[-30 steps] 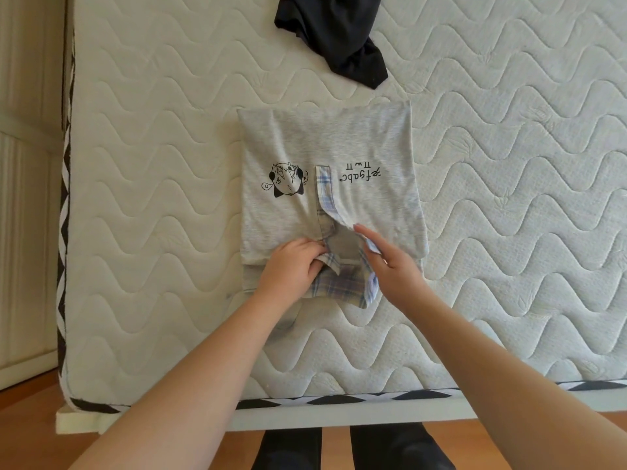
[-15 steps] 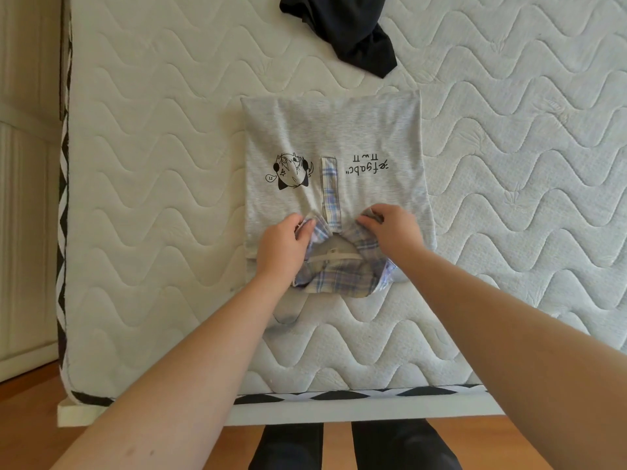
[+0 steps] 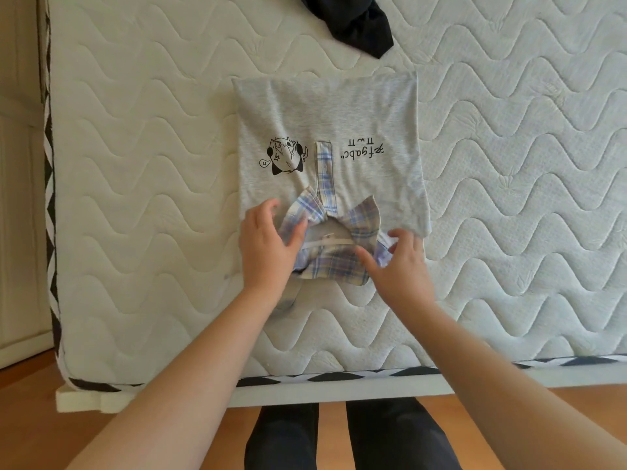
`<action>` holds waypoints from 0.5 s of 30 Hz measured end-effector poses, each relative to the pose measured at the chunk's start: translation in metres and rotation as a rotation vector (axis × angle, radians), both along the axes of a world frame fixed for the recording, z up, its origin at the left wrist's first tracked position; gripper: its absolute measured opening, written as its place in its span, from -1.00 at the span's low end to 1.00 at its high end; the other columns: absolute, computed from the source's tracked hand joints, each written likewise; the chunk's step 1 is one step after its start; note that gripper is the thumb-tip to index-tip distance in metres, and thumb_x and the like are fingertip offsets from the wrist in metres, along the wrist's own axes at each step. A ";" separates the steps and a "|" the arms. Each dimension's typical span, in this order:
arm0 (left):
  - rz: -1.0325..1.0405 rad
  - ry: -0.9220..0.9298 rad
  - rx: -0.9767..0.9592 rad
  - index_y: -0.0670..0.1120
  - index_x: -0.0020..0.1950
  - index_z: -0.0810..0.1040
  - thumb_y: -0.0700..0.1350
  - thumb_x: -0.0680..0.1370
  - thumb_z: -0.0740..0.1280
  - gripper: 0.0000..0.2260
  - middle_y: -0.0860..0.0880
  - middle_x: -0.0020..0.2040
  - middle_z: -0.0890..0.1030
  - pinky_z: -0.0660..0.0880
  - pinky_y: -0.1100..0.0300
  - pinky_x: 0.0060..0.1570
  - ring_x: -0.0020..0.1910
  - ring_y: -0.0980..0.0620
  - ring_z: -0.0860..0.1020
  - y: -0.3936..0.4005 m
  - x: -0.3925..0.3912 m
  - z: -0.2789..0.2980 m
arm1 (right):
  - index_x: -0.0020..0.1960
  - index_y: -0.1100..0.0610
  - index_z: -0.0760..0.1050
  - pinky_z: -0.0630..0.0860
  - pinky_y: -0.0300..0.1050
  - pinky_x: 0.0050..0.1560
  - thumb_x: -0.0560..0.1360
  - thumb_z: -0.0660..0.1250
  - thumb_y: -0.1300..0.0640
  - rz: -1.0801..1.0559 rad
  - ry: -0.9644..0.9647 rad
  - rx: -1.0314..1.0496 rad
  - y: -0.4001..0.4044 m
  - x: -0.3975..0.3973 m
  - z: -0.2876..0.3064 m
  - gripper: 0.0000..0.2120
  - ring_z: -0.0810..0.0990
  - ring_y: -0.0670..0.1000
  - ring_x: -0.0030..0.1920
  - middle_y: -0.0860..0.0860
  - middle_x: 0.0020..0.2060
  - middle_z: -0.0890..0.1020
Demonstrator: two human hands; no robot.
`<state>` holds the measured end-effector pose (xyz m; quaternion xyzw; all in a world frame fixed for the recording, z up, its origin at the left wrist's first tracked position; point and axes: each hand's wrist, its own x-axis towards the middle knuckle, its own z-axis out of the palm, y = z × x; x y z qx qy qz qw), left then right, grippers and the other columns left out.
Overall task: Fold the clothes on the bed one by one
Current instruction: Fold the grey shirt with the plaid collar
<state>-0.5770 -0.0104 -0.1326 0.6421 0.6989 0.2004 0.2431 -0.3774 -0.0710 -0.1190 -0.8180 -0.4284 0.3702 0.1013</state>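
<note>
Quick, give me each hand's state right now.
Left hand: pinches the plaid collar of the grey shirt.
Right hand: open, fingers spread over the collar's right side.

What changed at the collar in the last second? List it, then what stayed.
The plaid collar got spread out flat to both sides. The left hand still pinches its left flap; the right hand let go and now rests open on the right side. The grey shirt and the dark garment stayed put.
</note>
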 end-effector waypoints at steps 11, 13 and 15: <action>0.560 -0.364 -0.512 -0.13 0.26 0.44 -0.08 0.44 0.53 -0.54 0.14 -0.20 0.58 0.44 0.23 -0.15 -0.13 0.07 0.62 -0.035 0.004 -0.009 | -0.26 0.27 0.48 0.41 -0.04 -0.32 0.61 0.27 0.01 -0.392 0.258 -0.004 -0.001 -0.001 -0.005 -0.61 0.54 0.09 -0.32 0.16 -0.40 0.54; 0.654 -0.557 -0.548 -0.12 0.29 0.45 -0.13 0.46 0.51 -0.55 0.09 -0.08 0.63 0.46 0.30 -0.12 -0.11 0.19 0.60 -0.030 0.003 -0.007 | -0.10 0.21 0.62 0.60 -0.06 -0.13 0.60 0.30 0.04 -0.581 0.505 -0.020 0.003 0.009 -0.003 -0.74 0.68 0.02 -0.15 0.11 -0.21 0.69; 0.749 -0.815 -0.589 -0.14 0.34 0.47 -0.13 0.50 0.48 -0.56 -0.05 0.12 0.64 0.50 0.17 0.12 0.04 0.08 0.59 -0.022 0.001 -0.003 | -0.04 0.14 0.64 0.61 -0.17 -0.03 0.59 0.34 0.09 -0.743 0.764 -0.052 0.007 0.018 -0.004 -0.85 0.69 -0.01 -0.04 0.05 -0.08 0.71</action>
